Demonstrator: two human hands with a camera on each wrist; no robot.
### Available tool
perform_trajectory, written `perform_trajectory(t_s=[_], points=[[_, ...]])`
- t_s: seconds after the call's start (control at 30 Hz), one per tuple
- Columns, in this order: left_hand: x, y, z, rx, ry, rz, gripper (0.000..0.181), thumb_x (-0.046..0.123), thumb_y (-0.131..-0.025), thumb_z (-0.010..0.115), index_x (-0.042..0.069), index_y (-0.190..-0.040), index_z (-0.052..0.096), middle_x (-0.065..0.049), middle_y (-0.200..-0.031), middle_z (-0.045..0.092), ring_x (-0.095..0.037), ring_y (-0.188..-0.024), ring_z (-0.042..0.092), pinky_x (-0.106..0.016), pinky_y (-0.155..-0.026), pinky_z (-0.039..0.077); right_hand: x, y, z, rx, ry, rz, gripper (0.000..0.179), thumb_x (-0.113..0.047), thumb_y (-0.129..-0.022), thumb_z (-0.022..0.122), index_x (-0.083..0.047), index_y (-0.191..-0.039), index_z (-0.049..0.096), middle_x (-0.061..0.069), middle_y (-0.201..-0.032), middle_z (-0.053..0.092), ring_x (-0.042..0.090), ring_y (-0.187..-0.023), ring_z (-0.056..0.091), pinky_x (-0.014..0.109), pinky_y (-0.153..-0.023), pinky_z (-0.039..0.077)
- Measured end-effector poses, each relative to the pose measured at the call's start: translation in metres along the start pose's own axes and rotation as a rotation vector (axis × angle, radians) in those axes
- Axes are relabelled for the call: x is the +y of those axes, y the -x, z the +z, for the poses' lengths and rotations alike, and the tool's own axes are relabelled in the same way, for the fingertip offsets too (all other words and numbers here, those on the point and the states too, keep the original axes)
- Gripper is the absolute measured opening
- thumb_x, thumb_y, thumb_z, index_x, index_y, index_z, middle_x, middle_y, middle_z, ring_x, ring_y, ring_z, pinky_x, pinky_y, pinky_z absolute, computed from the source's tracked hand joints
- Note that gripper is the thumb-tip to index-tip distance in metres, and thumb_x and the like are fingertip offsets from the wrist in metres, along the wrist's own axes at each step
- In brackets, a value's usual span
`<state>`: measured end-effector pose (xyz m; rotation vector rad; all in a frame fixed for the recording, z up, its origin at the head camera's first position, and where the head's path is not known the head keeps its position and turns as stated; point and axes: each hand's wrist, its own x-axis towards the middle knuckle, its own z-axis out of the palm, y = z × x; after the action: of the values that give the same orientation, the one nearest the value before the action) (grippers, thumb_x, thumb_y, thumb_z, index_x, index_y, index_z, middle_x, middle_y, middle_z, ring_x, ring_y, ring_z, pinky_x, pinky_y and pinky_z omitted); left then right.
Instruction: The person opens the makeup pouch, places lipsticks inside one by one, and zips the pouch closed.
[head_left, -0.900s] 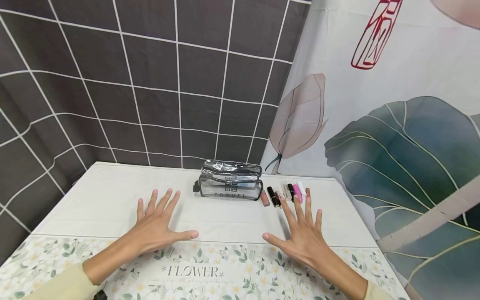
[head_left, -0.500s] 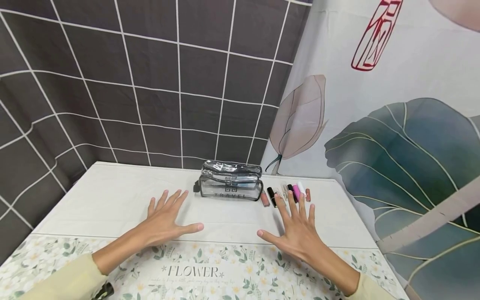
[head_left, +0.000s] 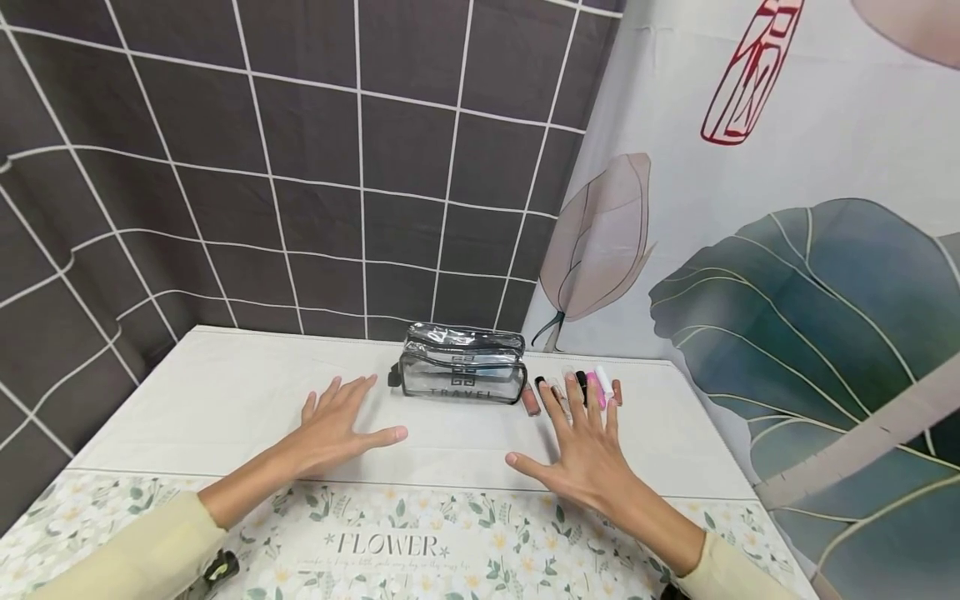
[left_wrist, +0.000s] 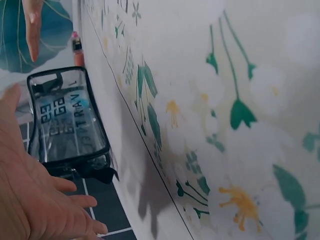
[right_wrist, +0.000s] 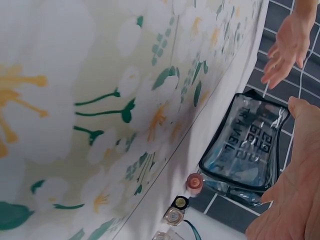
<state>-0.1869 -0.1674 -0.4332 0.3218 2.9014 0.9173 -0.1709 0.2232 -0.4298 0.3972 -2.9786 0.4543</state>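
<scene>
A clear toiletry bag (head_left: pixel 463 375) with black trim and the word TRAVEL stands at the back of the table. My left hand (head_left: pixel 330 429) hovers to its front left, fingers spread, holding nothing. To the front right, my right hand (head_left: pixel 585 458) is spread as well and holds nothing. Beyond its fingertips several small cosmetic tubes lie in a row, among them a pink tube (head_left: pixel 596 390), a white tube (head_left: pixel 604 382) and a reddish-brown one (head_left: pixel 531 400). The right fingers partly hide some of them. In the left wrist view the bag (left_wrist: pixel 67 117) appears past the left palm (left_wrist: pixel 30 200).
A white cloth with a floral front band marked FLOWER (head_left: pixel 386 544) covers the table (head_left: pixel 247 392). Behind it hangs a dark grid-patterned curtain (head_left: pixel 300 208). A leaf-printed cloth (head_left: pixel 787 317) hangs along the right side.
Both hands have shifted slightly inward and stay spread. The right hand has moved left, uncovering the reddish tube at the row's right end. The bag has not moved.
</scene>
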Motion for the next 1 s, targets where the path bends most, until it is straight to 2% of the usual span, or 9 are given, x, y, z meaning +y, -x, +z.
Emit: perform_trajectory(t_s=[0.2, 0.53, 0.83, 1.0], points=[[-0.003, -0.007, 0.001, 0.008, 0.019, 0.002, 0.119, 0.077, -0.095, 0.073, 0.001, -0.177, 0.031, -0.029, -0.182, 0.032, -0.061, -0.171, 0.013, -0.086, -0.132, 0.002, -0.004, -0.003, 0.0, 0.006, -0.002, -0.011, 0.119, -0.084, -0.089, 0.07, -0.023, -0.182, 0.026, 0.022, -0.19, 0.007, 0.056, -0.174, -0.003, 0.085, -0.133, -0.003], [-0.004, -0.023, -0.002, -0.074, 0.062, -0.028, 0.128, 0.08, -0.092, 0.074, 0.001, -0.179, 0.023, -0.032, -0.182, 0.027, -0.058, -0.172, 0.015, -0.082, -0.135, 0.005, -0.01, -0.013, -0.004, 0.025, 0.034, -0.028, 0.119, -0.086, -0.09, 0.067, -0.023, -0.182, 0.026, 0.026, -0.189, 0.012, 0.058, -0.174, 0.001, 0.083, -0.135, 0.002], [-0.006, -0.041, 0.001, -0.057, 0.058, -0.029, 0.132, 0.076, -0.088, 0.081, 0.0, -0.179, 0.021, -0.033, -0.182, 0.028, -0.058, -0.17, 0.02, -0.081, -0.135, 0.009, -0.015, -0.019, -0.007, 0.022, 0.047, -0.035, 0.12, -0.087, -0.09, 0.066, -0.025, -0.183, 0.021, 0.024, -0.189, 0.009, 0.056, -0.174, -0.001, 0.08, -0.137, 0.001], [-0.009, -0.054, 0.003, -0.039, 0.042, -0.019, 0.136, 0.075, -0.085, 0.084, -0.002, -0.178, 0.021, -0.032, -0.182, 0.03, -0.061, -0.167, 0.026, -0.081, -0.135, 0.014, -0.017, -0.022, -0.009, 0.043, 0.052, -0.052, 0.12, -0.086, -0.09, 0.066, -0.023, -0.182, 0.023, 0.025, -0.188, 0.013, 0.056, -0.174, 0.001, 0.078, -0.137, 0.004]])
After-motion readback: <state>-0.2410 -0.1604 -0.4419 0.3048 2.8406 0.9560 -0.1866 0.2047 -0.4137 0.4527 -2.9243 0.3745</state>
